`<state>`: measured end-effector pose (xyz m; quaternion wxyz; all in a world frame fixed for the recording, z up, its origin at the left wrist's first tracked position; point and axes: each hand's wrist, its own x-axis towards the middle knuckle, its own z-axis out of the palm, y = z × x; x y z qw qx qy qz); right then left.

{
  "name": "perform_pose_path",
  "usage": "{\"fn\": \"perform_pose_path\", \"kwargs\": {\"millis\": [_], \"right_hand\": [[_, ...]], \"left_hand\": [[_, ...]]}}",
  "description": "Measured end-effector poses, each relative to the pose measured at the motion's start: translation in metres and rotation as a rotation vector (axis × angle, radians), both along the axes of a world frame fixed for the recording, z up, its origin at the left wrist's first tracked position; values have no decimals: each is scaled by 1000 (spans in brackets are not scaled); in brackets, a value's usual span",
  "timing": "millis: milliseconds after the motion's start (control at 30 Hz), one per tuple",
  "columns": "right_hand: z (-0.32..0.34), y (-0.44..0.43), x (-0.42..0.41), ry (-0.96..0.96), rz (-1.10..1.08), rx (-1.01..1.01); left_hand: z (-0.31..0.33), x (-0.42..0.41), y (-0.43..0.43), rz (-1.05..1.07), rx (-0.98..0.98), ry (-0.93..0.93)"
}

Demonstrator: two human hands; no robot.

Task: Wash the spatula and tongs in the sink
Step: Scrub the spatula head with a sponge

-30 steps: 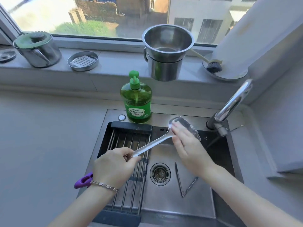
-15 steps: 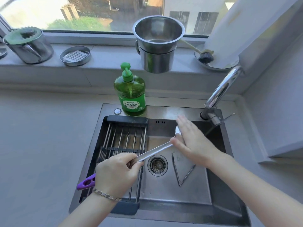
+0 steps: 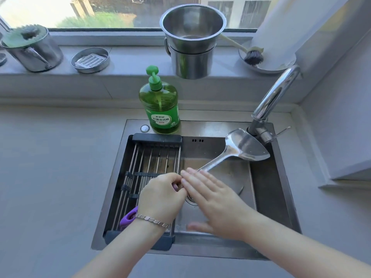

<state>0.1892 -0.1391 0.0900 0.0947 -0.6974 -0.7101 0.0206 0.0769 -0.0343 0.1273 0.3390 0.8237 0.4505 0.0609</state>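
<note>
Rubbing has slid from blade to shaft of the purple-handled steel spatula (image 3: 241, 149); our right hand (image 3: 212, 201), fingers straight, strokes beside our left hand (image 3: 162, 195) gripping the handle; we judge the blade done.

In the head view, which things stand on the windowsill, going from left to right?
From the left: steel canister with green lid → round grater dish → stacked steel pots → dish brush.

A steel sink (image 3: 268, 189) sits in a grey counter (image 3: 50, 167), rack (image 3: 152, 161) across its left side, soap bottle (image 3: 160, 109) on its back rim; pots (image 3: 192, 43), dish (image 3: 90, 60) and brush (image 3: 253, 56) line the sill (image 3: 132, 63).
</note>
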Motion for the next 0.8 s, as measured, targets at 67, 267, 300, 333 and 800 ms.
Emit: {"fn": "perform_pose_path", "kwargs": {"millis": [67,267,300,333,800], "right_hand": [[-3,-2,9,-20,10,50],[-14,-9,7,51,-118,145],[-14,-13,0,79,-44,150],[-14,-18,-2,144,-30,172],[27,3,19,1873,-1145,367]], "left_hand": [[0,1,-1,-3,-16,-7],[-2,2,-3,-27,-67,-34],[-2,2,-5,-39,-52,-39],[-3,2,-6,-46,-39,-40],[-7,-5,-21,-225,-73,-11]]}}
